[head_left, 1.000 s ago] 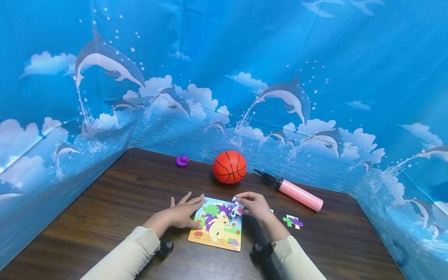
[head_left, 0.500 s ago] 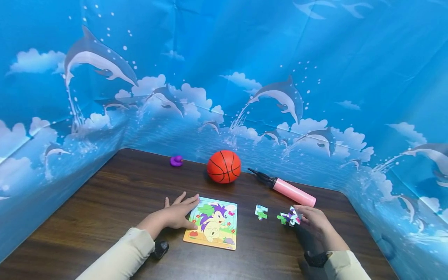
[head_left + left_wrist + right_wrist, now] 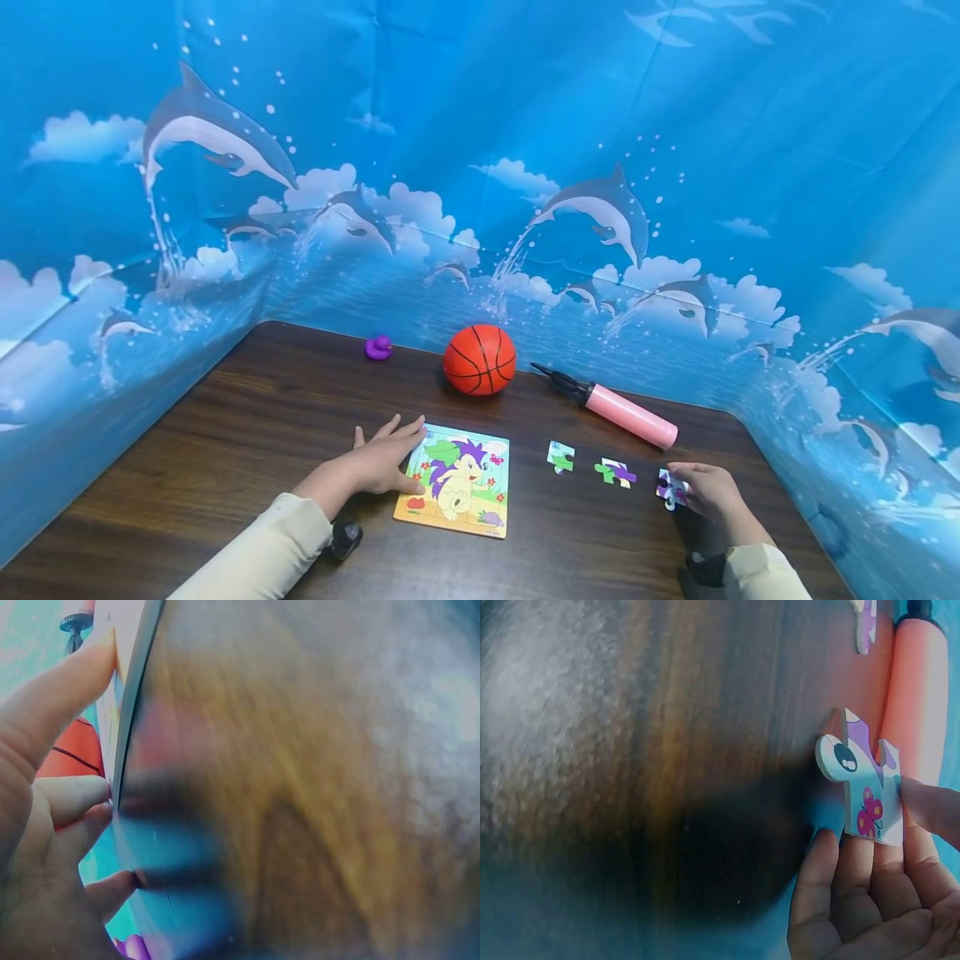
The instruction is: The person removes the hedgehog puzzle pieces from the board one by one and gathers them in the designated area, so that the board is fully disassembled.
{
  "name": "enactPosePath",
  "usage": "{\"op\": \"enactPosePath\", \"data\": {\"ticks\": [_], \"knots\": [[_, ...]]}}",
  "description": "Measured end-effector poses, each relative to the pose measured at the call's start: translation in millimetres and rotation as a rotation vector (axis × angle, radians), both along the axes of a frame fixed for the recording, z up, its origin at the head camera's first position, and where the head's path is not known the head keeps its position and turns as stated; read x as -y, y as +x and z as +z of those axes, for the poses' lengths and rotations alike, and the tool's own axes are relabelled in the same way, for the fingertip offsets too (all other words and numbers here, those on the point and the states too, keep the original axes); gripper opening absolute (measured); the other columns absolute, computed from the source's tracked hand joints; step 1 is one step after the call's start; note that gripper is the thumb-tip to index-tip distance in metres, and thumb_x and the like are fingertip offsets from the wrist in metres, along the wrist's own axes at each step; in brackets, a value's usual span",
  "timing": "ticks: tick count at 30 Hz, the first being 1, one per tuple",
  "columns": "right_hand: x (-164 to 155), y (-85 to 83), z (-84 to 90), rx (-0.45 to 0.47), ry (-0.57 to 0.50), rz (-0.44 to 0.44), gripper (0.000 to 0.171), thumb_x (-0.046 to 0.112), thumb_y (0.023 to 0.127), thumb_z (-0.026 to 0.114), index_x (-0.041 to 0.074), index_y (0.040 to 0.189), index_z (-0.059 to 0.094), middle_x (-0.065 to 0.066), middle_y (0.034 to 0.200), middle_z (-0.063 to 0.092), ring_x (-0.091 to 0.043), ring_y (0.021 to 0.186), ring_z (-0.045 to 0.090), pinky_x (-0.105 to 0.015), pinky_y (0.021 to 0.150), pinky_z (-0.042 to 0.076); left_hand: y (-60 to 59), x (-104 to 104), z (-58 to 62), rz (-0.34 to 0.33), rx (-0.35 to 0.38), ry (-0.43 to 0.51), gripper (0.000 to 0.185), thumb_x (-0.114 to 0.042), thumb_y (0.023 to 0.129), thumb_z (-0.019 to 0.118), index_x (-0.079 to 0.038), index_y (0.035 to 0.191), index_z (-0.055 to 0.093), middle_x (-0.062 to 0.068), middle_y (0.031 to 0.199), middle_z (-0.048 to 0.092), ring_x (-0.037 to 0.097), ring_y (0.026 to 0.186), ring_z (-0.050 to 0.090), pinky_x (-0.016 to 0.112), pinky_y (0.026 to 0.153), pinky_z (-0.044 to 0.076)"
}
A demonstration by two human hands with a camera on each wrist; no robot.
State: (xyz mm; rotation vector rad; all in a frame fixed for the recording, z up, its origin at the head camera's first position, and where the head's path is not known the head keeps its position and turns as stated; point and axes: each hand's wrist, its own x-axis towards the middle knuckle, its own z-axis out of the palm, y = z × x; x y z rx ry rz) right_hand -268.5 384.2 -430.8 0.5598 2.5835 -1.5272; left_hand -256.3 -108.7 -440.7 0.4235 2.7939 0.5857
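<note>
My right hand (image 3: 711, 493) is at the right side of the table. It pinches a puzzle piece (image 3: 870, 791) by its edge, thumb on top and fingers below; the piece shows an eye, purple spikes and a pink butterfly. My left hand (image 3: 375, 467) lies at the left edge of a square hedgehog puzzle (image 3: 468, 492), fingers spread, thumb resting over its lower left part. In the left wrist view the puzzle's edge (image 3: 133, 697) runs along the fingertips. Two loose puzzle pieces, a green-and-blue one (image 3: 560, 457) and a green-and-purple one (image 3: 617, 473), lie between puzzle and right hand.
An orange basketball (image 3: 481, 360) sits behind the puzzle, with a purple rubber duck (image 3: 378, 348) to its left. A pink hand pump (image 3: 632, 415) with a black nozzle lies behind the loose pieces. A blue dolphin-print sheet (image 3: 465, 167) encloses the brown table (image 3: 247, 467).
My right hand has moved from the puzzle's upper right corner to the far right, carrying the butterfly puzzle piece out past the loose pieces. My left hand stays at the puzzle's left edge.
</note>
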Motion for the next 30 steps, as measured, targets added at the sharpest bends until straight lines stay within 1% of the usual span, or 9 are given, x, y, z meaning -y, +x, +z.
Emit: {"op": "enactPosePath", "data": {"ticks": [5, 8, 11, 13, 16, 20, 24, 27, 30], "knots": [[3, -4.1, -1.5, -0.031, 0.074, 0.02, 0.03, 0.016, 0.088, 0.055, -0.007, 0.105, 0.062, -0.005, 0.084, 0.063, -0.018, 0.071, 0.051, -0.032, 0.062, 0.05, 0.6, 1, -0.8, 0.002, 0.012, 0.011, 0.087, -0.052, 0.07, 0.069, -0.017, 0.141, 0.032, -0.001, 0.149, 0.021, 0.032, 0.136, 0.004, 0.07, 0.093, -0.009], [7, -7.3, -2.5, -0.071, 0.169, 0.037, 0.033, 0.019, 0.09, 0.05, -0.008, 0.107, 0.06, -0.019, 0.096, 0.063, -0.03, 0.085, 0.055, -0.04, 0.07, 0.048, 0.7, 1, 0.7, -0.004, 0.018, 0.008, 0.086, -0.05, 0.071, 0.069, -0.017, 0.141, 0.031, -0.001, 0.149, 0.021, 0.032, 0.136, 0.004, 0.07, 0.093, -0.009], [16, -10.1, -2.3, -0.089, 0.236, 0.035, 0.038, 0.026, 0.092, 0.048, -0.006, 0.108, 0.06, -0.026, 0.113, 0.055, -0.037, 0.101, 0.049, -0.047, 0.076, 0.044, 0.5, 1, 2.2, -0.013, 0.019, -0.001, 0.086, -0.05, 0.071, 0.069, -0.018, 0.141, 0.031, -0.001, 0.149, 0.02, 0.032, 0.136, 0.003, 0.07, 0.093, -0.009], [30, -10.1, 1.8, -0.087, 0.256, 0.04, 0.044, 0.034, 0.091, 0.049, -0.005, 0.111, 0.058, -0.028, 0.117, 0.051, -0.038, 0.103, 0.047, -0.049, 0.077, 0.042, 0.1, 1, 2.3, -0.015, 0.019, -0.007, 0.086, -0.051, 0.071, 0.068, -0.018, 0.142, 0.03, -0.002, 0.149, 0.02, 0.032, 0.136, 0.003, 0.07, 0.093, -0.008], [60, -10.5, 10.1, -0.136, 0.288, 0.102, 0.044, 0.036, 0.09, 0.051, -0.003, 0.111, 0.059, -0.026, 0.115, 0.054, -0.035, 0.099, 0.05, -0.045, 0.075, 0.044, 0.0, 0, 2.6, -0.015, 0.02, -0.013, 0.086, -0.052, 0.072, 0.067, -0.018, 0.142, 0.03, -0.002, 0.149, 0.02, 0.031, 0.137, 0.003, 0.07, 0.093, -0.008], [118, -11.3, 18.1, -0.233, 0.323, 0.279, 0.026, 0.025, 0.089, 0.057, 0.005, 0.104, 0.064, -0.014, 0.103, 0.063, -0.026, 0.09, 0.058, -0.039, 0.074, 0.048, 0.8, 1, 5.4, -0.014, 0.028, -0.015, 0.086, -0.051, 0.072, 0.067, -0.018, 0.142, 0.03, -0.002, 0.149, 0.02, 0.032, 0.136, 0.003, 0.07, 0.093, -0.008], [186, -6.4, 20.9, -0.226, 0.328, 0.508, 0.018, 0.024, 0.084, 0.064, 0.018, 0.101, 0.065, 0.0, 0.099, 0.06, -0.018, 0.086, 0.055, -0.034, 0.069, 0.049, 1.7, 1, 7.3, -0.01, 0.037, -0.013, 0.085, -0.05, 0.072, 0.068, -0.018, 0.141, 0.031, -0.001, 0.149, 0.02, 0.032, 0.136, 0.004, 0.07, 0.093, -0.008], [233, -0.7, 20.7, -0.219, 0.351, 0.681, 0.017, 0.022, 0.082, 0.066, 0.02, 0.098, 0.066, 0.002, 0.095, 0.056, -0.016, 0.082, 0.053, -0.031, 0.064, 0.048, 2.2, 0, 6.9, -0.011, 0.033, -0.01, 0.085, -0.051, 0.072, 0.068, -0.018, 0.141, 0.031, -0.002, 0.149, 0.02, 0.031, 0.137, 0.003, 0.07, 0.094, -0.007], [271, 2.7, 19.4, -0.231, 0.388, 0.8, 0.018, 0.019, 0.08, 0.067, 0.018, 0.098, 0.068, 0.002, 0.09, 0.056, -0.014, 0.079, 0.052, -0.029, 0.061, 0.046, 2.9, -1, 6.7, -0.024, 0.02, -0.001, 0.084, -0.05, 0.072, 0.068, -0.017, 0.141, 0.031, -0.002, 0.149, 0.021, 0.031, 0.136, 0.004, 0.07, 0.093, -0.007]]}}
